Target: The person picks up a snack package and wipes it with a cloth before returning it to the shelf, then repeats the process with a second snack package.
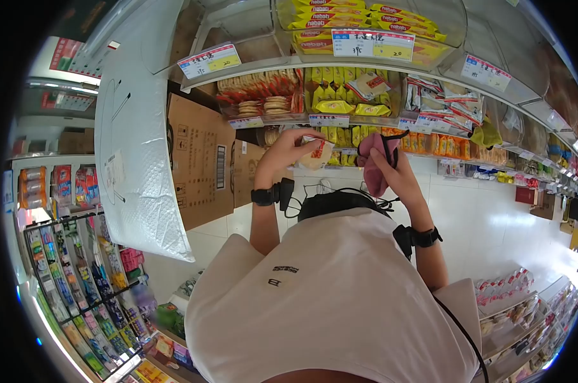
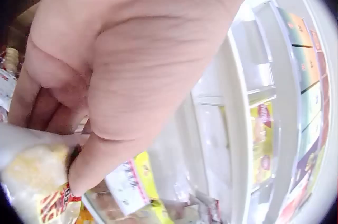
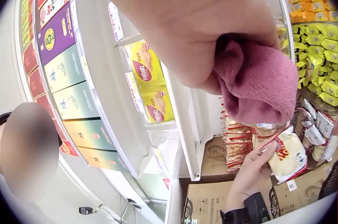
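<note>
My left hand (image 1: 284,150) pinches a clear-wrapped, pale round snack with red print (image 1: 316,156), thumb across the wrapper. In the left wrist view the snack packet (image 2: 39,174) shows at the lower left, under the thumb and fingers. A folded mauve cloth (image 1: 373,171) is gripped in my right hand (image 1: 400,180), with a dark strap above it. The right wrist view shows the fuzzy cloth (image 3: 264,84) bunched below the palm, the fingers largely hidden behind it. Both hands are in front of the snack shelves, a short distance apart.
Bins of red-wrapped crackers (image 1: 260,92) and yellow packets (image 1: 333,105) line the shelf ahead, beneath a shelf edge with price tags (image 1: 372,45). Brown cartons (image 1: 200,163) and a silvery padded sheet (image 1: 136,166) stand at the left. Another person (image 3: 31,150) appears in the right wrist view.
</note>
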### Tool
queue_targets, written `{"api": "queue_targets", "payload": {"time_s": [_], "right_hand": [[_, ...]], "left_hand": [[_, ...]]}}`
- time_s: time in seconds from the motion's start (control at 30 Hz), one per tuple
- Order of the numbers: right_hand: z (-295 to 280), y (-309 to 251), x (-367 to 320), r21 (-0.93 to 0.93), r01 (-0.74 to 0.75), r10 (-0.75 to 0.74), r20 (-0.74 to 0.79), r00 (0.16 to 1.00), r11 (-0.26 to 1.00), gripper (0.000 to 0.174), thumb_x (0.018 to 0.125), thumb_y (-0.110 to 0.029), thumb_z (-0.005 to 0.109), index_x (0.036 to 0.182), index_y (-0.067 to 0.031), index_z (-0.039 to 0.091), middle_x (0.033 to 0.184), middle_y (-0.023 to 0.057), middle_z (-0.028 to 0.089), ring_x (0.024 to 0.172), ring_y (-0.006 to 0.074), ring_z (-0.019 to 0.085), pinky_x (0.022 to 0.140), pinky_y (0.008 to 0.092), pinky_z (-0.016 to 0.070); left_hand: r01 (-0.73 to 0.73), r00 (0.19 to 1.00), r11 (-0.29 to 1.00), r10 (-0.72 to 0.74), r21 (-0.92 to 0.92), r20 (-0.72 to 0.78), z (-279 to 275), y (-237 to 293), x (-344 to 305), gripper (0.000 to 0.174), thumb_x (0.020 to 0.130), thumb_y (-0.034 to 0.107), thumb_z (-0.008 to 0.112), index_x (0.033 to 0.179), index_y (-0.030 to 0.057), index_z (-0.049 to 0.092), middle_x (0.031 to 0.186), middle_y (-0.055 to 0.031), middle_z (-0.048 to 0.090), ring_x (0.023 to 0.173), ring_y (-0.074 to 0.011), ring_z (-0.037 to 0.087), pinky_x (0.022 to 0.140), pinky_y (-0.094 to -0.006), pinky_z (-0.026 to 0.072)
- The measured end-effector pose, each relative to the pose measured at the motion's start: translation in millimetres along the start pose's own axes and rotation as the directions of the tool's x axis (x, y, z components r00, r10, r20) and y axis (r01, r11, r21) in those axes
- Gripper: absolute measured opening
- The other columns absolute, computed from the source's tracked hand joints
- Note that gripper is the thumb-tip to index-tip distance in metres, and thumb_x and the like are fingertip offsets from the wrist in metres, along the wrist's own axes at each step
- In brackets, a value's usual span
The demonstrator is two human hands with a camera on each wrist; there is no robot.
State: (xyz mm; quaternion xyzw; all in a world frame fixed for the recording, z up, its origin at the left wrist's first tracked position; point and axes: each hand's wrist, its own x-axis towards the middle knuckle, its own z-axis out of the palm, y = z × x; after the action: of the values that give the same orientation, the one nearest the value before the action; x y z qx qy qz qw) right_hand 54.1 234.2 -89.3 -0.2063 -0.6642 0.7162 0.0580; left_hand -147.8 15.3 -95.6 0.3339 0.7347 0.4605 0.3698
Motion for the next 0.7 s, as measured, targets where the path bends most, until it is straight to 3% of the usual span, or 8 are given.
{"api": "queue_targets", "payload": {"time_s": [0.13,0.27,0.37,0.47,0.5,0.53,0.63,0.7], "right_hand": [[15.3,-32.0,6.5,0.0,0.183,-0.182,-0.093,0.979,0.983,0.031,0.098,-0.027,0.065,0.108,0.0033,0.064,0.086,0.0037,0.067,0.077,0.008,0.059,0.071,0.0269,0.0488],[16.9,-46.3,6.3,-0.176,0.196,-0.204,-0.029,0.979,0.965,0.027,0.095,-0.024,0.071,0.1,0.003,0.066,0.079,0.0005,0.066,0.068,0.0053,0.054,0.061,0.0238,0.0454],[18.8,-48.2,4.4,-0.155,0.265,-0.273,-0.031,0.962,0.952,0.024,0.094,-0.02,0.072,0.1,0.0029,0.066,0.077,0.0002,0.065,0.066,0.0052,0.054,0.059,0.0237,0.0446],[17.3,-52.0,-0.2,0.054,0.28,-0.271,-0.138,0.953,0.958,0.02,0.095,-0.018,0.071,0.095,0.0016,0.067,0.072,-0.0021,0.061,0.063,0.0037,0.052,0.056,0.0235,0.0418],[14.6,-51.0,-0.7,0.131,0.272,-0.25,-0.167,0.954,0.953,0.02,0.095,-0.018,0.07,0.094,0.0012,0.067,0.072,-0.0025,0.061,0.063,0.0034,0.052,0.055,0.0234,0.0414],[9.4,-50.3,-0.6,0.081,0.274,-0.258,-0.16,0.953,0.958,0.019,0.096,-0.018,0.07,0.094,0.0003,0.066,0.072,-0.0037,0.06,0.063,0.003,0.051,0.055,0.0228,0.0402],[-3.1,-57.2,-4.0,0.159,0.158,-0.134,-0.156,0.979,0.975,0.018,0.096,-0.018,0.069,0.097,0.0006,0.067,0.073,-0.0038,0.06,0.062,0.003,0.05,0.054,0.0233,0.0389],[-4.0,-56.7,-3.3,0.217,0.21,-0.161,-0.223,0.961,0.953,0.018,0.096,-0.016,0.068,0.099,0.001,0.068,0.071,-0.0034,0.059,0.06,0.0028,0.049,0.052,0.0238,0.0374]], "left_hand": [[-0.167,0.983,0.983,0.159,-0.08,-0.092,10.0,57.5,-14.0,0.025,0.096,0.016,0.068,0.117,0.0035,0.071,0.101,0.0001,0.07,0.08,-0.0037,0.057,0.067,-0.0217,0.0456],[-0.318,0.939,0.947,0.31,-0.036,-0.147,25.2,72.3,-12.5,0.026,0.095,0.012,0.069,0.12,0.0032,0.068,0.11,0.0005,0.068,0.087,-0.0025,0.058,0.069,-0.0203,0.047],[-0.292,0.926,0.956,0.275,-0.03,-0.259,41.1,107.3,-15.9,0.027,0.095,0.016,0.069,0.119,0.0021,0.067,0.107,-0.0021,0.069,0.086,-0.0036,0.057,0.071,-0.0212,0.0455],[-0.283,0.95,0.915,0.226,-0.286,-0.216,51.2,107.8,-6.4,0.027,0.094,0.016,0.071,0.117,0.0015,0.068,0.101,0.0004,0.068,0.081,-0.0011,0.055,0.066,-0.0192,0.0431],[-0.269,0.957,0.928,0.226,-0.259,-0.183,51.8,106.2,-4.9,0.027,0.094,0.016,0.071,0.117,0.0017,0.068,0.099,0.0016,0.068,0.079,-0.0006,0.055,0.065,-0.0189,0.043],[-0.255,0.963,0.939,0.225,-0.23,-0.146,51.7,104.3,-3.2,0.027,0.095,0.017,0.071,0.117,0.002,0.069,0.097,0.0028,0.067,0.078,-0.0002,0.054,0.064,-0.0187,0.0429],[-0.224,0.974,0.95,0.215,-0.217,-0.067,55.8,110.6,2.3,0.028,0.095,0.018,0.072,0.117,0.0017,0.069,0.09,0.0052,0.066,0.076,0.0008,0.054,0.062,-0.0181,0.0435],[-0.229,0.973,0.934,0.223,-0.274,-0.053,60.3,115.6,6.2,0.027,0.095,0.019,0.071,0.116,0.001,0.069,0.089,0.0052,0.066,0.075,0.0008,0.055,0.062,-0.0181,0.0445]]}}
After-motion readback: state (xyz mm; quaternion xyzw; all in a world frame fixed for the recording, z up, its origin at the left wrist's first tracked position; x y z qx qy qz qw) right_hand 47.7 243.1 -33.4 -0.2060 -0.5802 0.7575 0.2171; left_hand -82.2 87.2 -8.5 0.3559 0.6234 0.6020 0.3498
